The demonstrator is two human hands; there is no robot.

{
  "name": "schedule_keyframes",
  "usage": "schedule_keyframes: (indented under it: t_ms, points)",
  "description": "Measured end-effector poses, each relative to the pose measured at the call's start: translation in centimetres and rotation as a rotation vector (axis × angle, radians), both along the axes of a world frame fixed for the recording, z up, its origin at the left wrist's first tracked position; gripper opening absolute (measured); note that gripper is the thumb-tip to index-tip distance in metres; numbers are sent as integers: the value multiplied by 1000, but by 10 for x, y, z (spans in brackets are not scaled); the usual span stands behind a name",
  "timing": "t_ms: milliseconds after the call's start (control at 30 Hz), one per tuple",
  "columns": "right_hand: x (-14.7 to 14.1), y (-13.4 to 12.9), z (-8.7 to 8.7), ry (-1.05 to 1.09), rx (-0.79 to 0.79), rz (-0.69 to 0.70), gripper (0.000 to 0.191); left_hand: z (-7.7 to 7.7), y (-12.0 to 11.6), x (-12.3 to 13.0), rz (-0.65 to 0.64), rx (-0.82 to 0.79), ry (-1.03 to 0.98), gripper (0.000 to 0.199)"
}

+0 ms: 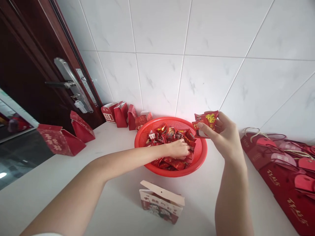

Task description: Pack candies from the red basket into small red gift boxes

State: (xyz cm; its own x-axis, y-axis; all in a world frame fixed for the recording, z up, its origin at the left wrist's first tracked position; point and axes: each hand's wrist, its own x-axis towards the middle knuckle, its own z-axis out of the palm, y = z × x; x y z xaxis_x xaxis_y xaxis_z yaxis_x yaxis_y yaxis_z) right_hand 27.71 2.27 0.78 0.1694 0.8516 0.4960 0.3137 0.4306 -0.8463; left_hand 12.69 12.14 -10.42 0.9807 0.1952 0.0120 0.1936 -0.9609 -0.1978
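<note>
My left hand reaches into a red plastic basket of wrapped candies. Its fingers curl down among the red wrappers, and whatever they grip is hidden. Above the basket's right rim, my right hand pinches red candy packets with yellow lettering between thumb and fingers. In front of the basket stands a small white and red gift box, upright, its flap top partly raised.
Several small red boxes line the tiled wall behind the basket. Two more red boxes stand at the table's left edge, near a dark door with a metal handle. Red gift bags with cord handles crowd the right side.
</note>
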Motion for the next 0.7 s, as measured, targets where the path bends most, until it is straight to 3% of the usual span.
schedule_keyframes:
  t_ms: [133, 300, 467, 700]
  points:
    - [2, -1, 1, 20, -11, 8, 37, 11, 5, -2, 55, -124, -129, 11]
    - [7, -4, 4, 58, -17, 10, 35, 42, 15, -22, 312, -663, -517, 19]
    - [9, -5, 5, 113, -32, 12, 31, 62, 10, -43, 333, -1078, -808, 25]
    - [10, -8, 8, 175, -127, 147, 37, 82, -11, -55, 368, -1174, -986, 24]
